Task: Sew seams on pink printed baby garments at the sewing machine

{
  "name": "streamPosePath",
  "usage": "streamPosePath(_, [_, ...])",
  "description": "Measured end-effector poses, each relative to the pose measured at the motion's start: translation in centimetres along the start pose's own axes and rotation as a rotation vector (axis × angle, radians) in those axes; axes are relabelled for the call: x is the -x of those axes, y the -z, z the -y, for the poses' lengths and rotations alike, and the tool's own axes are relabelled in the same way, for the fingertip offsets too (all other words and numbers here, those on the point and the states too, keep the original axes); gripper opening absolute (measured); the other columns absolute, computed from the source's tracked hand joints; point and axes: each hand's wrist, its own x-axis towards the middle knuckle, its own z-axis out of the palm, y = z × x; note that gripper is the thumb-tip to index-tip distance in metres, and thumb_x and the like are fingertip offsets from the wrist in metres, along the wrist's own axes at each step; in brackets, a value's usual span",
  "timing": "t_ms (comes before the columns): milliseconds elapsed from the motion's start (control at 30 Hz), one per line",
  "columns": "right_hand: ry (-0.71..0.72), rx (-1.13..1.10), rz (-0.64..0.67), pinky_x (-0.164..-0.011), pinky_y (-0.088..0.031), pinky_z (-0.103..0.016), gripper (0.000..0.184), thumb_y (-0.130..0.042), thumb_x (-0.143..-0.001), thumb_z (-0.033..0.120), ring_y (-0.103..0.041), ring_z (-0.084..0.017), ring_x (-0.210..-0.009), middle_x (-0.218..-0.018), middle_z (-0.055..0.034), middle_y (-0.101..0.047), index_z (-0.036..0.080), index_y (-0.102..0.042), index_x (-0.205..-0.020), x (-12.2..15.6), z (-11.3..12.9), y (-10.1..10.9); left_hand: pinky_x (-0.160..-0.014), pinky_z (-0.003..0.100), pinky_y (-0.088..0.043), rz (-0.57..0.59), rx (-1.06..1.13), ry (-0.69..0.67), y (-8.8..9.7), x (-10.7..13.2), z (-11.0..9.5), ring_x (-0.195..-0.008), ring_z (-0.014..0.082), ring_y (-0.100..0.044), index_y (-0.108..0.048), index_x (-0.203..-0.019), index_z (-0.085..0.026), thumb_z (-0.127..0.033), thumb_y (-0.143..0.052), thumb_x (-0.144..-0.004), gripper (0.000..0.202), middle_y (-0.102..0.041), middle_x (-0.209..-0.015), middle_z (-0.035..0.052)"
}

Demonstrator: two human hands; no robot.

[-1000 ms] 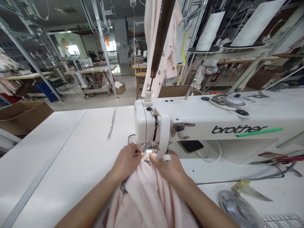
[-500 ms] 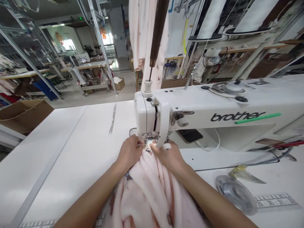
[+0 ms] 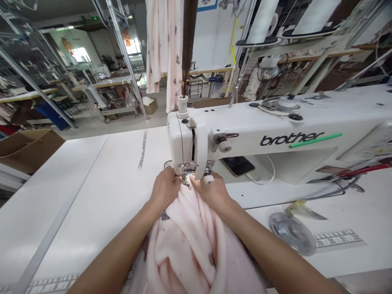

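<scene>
Left hand (image 3: 165,188) and right hand (image 3: 212,192) pinch pink fabric (image 3: 190,237), fingers clamped on its edge, right under the needle head of the sewing machine (image 3: 245,139) marked "brother"; fabric bunches back behind the fingertips.

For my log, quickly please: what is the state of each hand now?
Left hand: closed, pinching the pink fabric at the presser foot.
Right hand: closed on the pink fabric, beside the foot.

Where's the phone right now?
Head view, right of centre: the phone lies flat on the table under the sewing machine arm, just right of the right hand, a white cable beside it.
</scene>
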Motion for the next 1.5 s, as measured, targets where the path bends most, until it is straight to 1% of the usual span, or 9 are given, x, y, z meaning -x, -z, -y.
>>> streamPosePath(267, [-0.009,-0.034,-0.020,-0.052,-0.029,-0.024,0.016,-0.050,-0.080,0.021,-0.051,-0.016,-0.059,-0.062,-0.0014,-0.058,0.018,-0.056,-0.065,-0.2,-0.1,-0.5,-0.059,0.024,-0.035,0.022,0.052,-0.030,0.4,-0.1,0.2,-0.071,0.0172,-0.056,-0.055,-0.075,-0.018,-0.016,-0.047,-0.077,0.009,-0.057,-0.073,0.0007])
streamPosePath(367, [0.047,-0.073,-0.005,-0.051,-0.031,-0.024,0.021,-0.047,-0.083,0.026,-0.052,-0.016,-0.057,-0.063,-0.0019,-0.058,0.019,-0.055,-0.065,0.1,-0.7,-0.1,-0.060,0.024,-0.036,0.034,0.073,-0.046,0.6,-0.1,0.3,-0.071,0.0171,-0.056,-0.058,-0.080,-0.019,-0.016,-0.047,-0.077,0.012,-0.059,-0.073,0.0007])
streamPosePath(500, [0.177,-0.155,0.021,-0.058,-0.039,-0.025,0.027,-0.032,-0.089,0.031,-0.057,-0.018,-0.066,-0.074,-0.0033,-0.062,0.020,-0.055,-0.080,0.5,-2.1,0.8,-0.062,0.024,-0.037,0.040,0.092,-0.061,0.6,-0.2,0.3,-0.073,0.0177,-0.057,-0.061,-0.081,-0.018,-0.014,-0.046,-0.075,0.016,-0.060,-0.075,0.0020])
streamPosePath(600, [0.202,-0.173,0.005,-0.059,-0.040,-0.029,0.034,-0.019,-0.089,0.031,-0.056,-0.021,-0.065,-0.074,-0.0067,-0.061,0.019,-0.050,-0.084,0.5,-2.7,0.9,-0.064,0.024,-0.038,0.044,0.115,-0.069,0.6,-0.3,0.4,-0.077,0.0179,-0.057,-0.062,-0.082,-0.018,-0.012,-0.047,-0.073,0.019,-0.062,-0.079,0.0026])
streamPosePath(900, [0.175,-0.161,0.021,-0.056,-0.039,-0.031,0.034,-0.015,-0.086,0.032,-0.055,-0.024,-0.062,-0.072,-0.0097,-0.060,0.020,-0.046,-0.081,0.4,-2.5,0.8,-0.061,0.023,-0.036,0.095,0.174,-0.070,0.8,-0.1,0.5,-0.070,0.0158,-0.056,-0.062,-0.070,-0.018,-0.014,-0.044,-0.074,0.019,-0.062,-0.073,0.0005])
streamPosePath(1167, [0.174,-0.206,0.061,-0.066,-0.041,-0.035,0.039,-0.016,-0.088,0.029,-0.058,-0.027,-0.076,-0.084,-0.0145,-0.063,0.014,-0.051,-0.097,0.5,-2.5,0.7,-0.057,0.023,-0.036,0.129,0.182,-0.032,0.8,0.0,0.7,-0.064,0.0161,-0.055,-0.062,-0.071,-0.017,-0.019,-0.047,-0.074,0.015,-0.063,-0.070,0.0009])
streamPosePath(1300, [0.205,-0.241,0.073,-0.074,-0.043,-0.033,0.035,-0.021,-0.090,0.024,-0.059,-0.025,-0.086,-0.092,-0.0132,-0.064,0.013,-0.051,-0.104,0.6,-2.3,1.1,-0.064,0.025,-0.040,0.127,0.206,-0.075,0.9,0.4,0.6,-0.074,0.0191,-0.059,-0.062,-0.075,-0.017,-0.020,-0.045,-0.076,0.017,-0.065,-0.073,0.0026])
streamPosePath(1400, [0.205,-0.272,0.066,-0.078,-0.043,-0.028,0.026,-0.033,-0.090,0.028,-0.059,-0.022,-0.092,-0.093,-0.0077,-0.065,0.017,-0.055,-0.099,0.8,-1.9,1.6,-0.068,0.027,-0.042,0.104,0.219,-0.097,0.6,0.5,0.9,-0.078,0.0209,-0.060,-0.060,-0.077,-0.017,-0.020,-0.043,-0.077,0.017,-0.066,-0.076,0.0040])
streamPosePath(1500, [0.170,-0.293,0.048,-0.078,-0.043,-0.027,0.017,-0.051,-0.082,0.031,-0.059,-0.023,-0.092,-0.090,-0.0066,-0.065,0.018,-0.058,-0.089,0.9,-1.5,1.8,-0.069,0.028,-0.042,0.091,0.232,-0.083,0.3,0.2,1.2,-0.078,0.0212,-0.059,-0.057,-0.079,-0.018,-0.019,-0.043,-0.075,0.015,-0.064,-0.077,0.0036])
